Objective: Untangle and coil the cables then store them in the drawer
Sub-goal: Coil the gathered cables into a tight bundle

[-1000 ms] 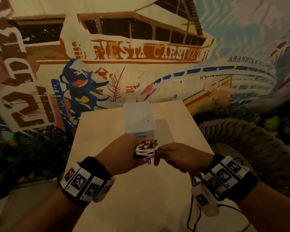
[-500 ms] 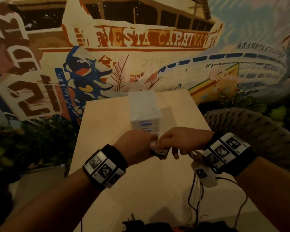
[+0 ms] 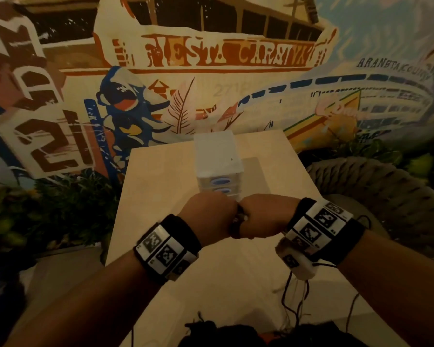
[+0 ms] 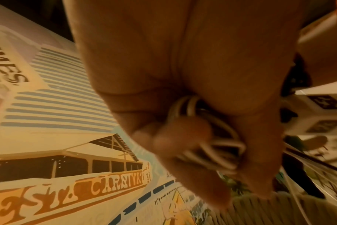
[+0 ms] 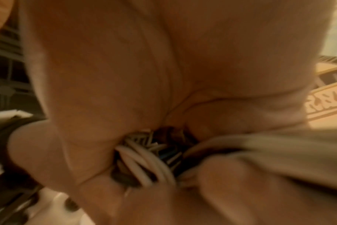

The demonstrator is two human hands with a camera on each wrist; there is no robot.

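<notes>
Both hands meet knuckle to knuckle above the wooden table (image 3: pixel 161 186), just in front of the small white drawer unit (image 3: pixel 217 159). My left hand (image 3: pixel 212 216) grips a coil of white cable (image 4: pixel 212 137), its loops showing between curled fingers in the left wrist view. My right hand (image 3: pixel 263 216) has its fingers curled round the same bundle of white cable (image 5: pixel 144 161), with darker strands mixed in. From the head view the bundle (image 3: pixel 238 217) is almost hidden between the fists. The drawers with blue oval handles (image 3: pixel 221 182) look closed.
Thin black wires (image 3: pixel 293 301) trail from my right wrist over the table's near right part. A dark heap (image 3: pixel 226 334) lies at the near edge. A woven rope chair (image 3: pixel 376 191) stands right of the table, plants (image 3: pixel 60 204) left, a mural wall behind.
The hands have closed together around the white coil, which showed openly between them a second ago and is now nearly covered. The head view has tilted down a little.
</notes>
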